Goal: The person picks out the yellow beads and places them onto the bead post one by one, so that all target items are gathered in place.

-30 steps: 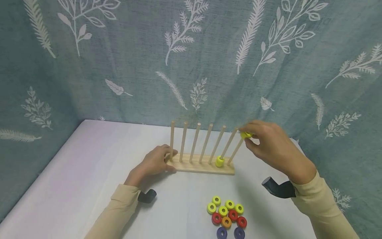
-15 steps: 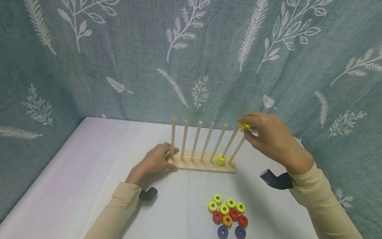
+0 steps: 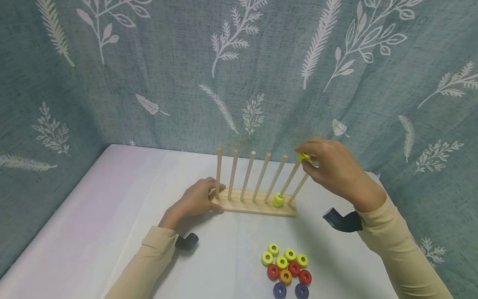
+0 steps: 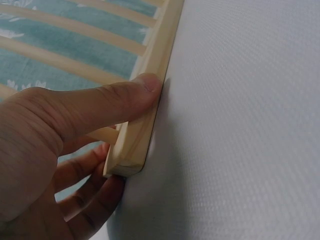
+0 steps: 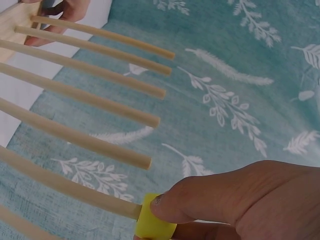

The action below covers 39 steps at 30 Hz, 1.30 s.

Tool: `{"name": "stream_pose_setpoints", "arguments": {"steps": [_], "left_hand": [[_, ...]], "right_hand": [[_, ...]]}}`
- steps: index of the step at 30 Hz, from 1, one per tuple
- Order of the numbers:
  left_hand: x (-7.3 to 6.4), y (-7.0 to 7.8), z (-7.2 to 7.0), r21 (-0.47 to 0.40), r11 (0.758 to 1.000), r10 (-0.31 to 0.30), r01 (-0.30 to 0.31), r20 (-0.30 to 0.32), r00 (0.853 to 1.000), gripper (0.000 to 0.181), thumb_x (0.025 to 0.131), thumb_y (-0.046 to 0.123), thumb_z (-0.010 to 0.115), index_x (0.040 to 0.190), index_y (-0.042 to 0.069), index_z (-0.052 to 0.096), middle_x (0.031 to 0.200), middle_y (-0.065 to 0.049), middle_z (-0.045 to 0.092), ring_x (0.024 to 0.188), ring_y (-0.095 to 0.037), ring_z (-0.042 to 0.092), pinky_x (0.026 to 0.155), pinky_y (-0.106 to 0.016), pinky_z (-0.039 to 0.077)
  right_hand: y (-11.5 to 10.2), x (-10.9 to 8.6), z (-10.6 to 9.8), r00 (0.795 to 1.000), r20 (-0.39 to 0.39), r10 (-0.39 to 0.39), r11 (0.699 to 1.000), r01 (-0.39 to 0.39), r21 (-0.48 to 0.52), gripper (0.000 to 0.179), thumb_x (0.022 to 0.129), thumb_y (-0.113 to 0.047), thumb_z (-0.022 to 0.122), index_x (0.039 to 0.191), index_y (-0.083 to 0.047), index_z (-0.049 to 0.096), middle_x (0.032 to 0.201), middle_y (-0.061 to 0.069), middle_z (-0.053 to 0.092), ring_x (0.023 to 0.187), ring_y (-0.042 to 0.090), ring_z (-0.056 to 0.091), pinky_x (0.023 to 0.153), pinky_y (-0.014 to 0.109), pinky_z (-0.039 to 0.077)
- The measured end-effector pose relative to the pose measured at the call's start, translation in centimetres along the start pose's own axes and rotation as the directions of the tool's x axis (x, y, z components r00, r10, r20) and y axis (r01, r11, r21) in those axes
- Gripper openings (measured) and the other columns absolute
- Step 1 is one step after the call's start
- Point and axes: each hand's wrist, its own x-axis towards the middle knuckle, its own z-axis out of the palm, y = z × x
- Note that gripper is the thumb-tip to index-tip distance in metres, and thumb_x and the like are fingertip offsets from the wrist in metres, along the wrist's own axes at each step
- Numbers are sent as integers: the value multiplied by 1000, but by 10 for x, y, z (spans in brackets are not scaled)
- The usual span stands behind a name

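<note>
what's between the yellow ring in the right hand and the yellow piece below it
Only bare wooden peg, as the head view shows, between the held ring in the right hand and the lower yellow piece.

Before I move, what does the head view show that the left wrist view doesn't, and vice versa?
Only head: the right hand pinching a yellow ring, and loose rings on the white table.
Only left wrist: the end face of the peg rack.
Both: the left hand gripping the rack, some pegs, the table and patterned curtain.
</note>
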Motion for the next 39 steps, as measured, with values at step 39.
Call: {"name": "stream_pose_setpoints", "arguments": {"steps": [39], "left_hand": [[1,1,0,4,1000,-2,2,1,1000,65,67,23,94,126,9,70,121,-7,65,109,-30,60,87,-45,49]], "right_hand": [[-19,-64,7,997,-70,31,999,-28,36,33,78,6,78,110,-2,73,106,11,69,88,27,71,67,36,59]]}}
